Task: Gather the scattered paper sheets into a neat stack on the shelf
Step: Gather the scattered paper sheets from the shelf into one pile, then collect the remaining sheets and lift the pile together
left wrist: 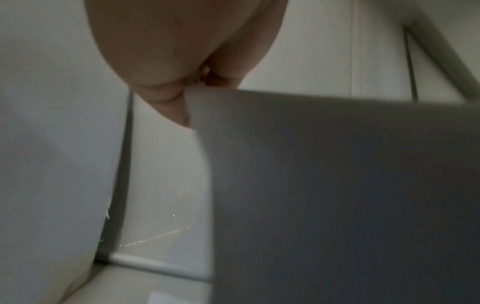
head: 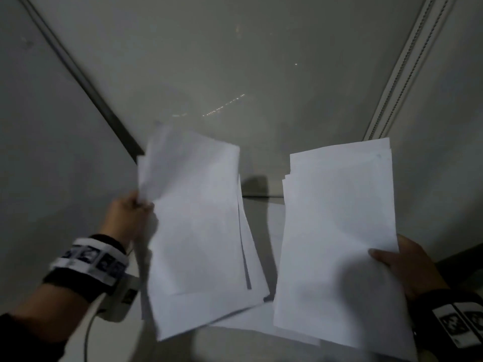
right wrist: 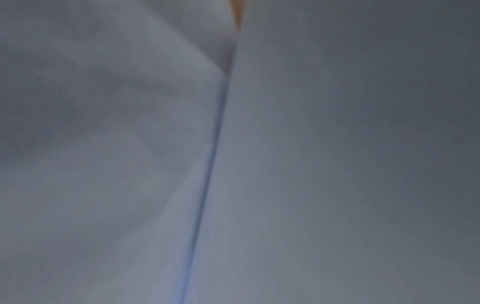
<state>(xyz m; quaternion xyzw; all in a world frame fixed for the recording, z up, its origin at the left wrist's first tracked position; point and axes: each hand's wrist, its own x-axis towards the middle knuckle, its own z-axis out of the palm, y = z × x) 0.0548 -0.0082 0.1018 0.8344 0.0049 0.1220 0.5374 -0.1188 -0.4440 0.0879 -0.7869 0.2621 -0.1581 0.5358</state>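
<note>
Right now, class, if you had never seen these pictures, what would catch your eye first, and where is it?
Two white bundles of paper fill the middle of the head view: the left bundle, fanned and uneven, pinched at its edge by the left hand, and the tidier right bundle, gripped by the right hand. More loose sheets lie beneath them.

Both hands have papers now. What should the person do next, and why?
Probably bring the left hand's sheets over onto the right hand's stack. Each hand holds its own bunch, apart from the other, and the left bunch is fanned out unevenly. Joining them makes one pile to square up. A few loose sheets lie beneath on the shelf, still to collect.
</note>
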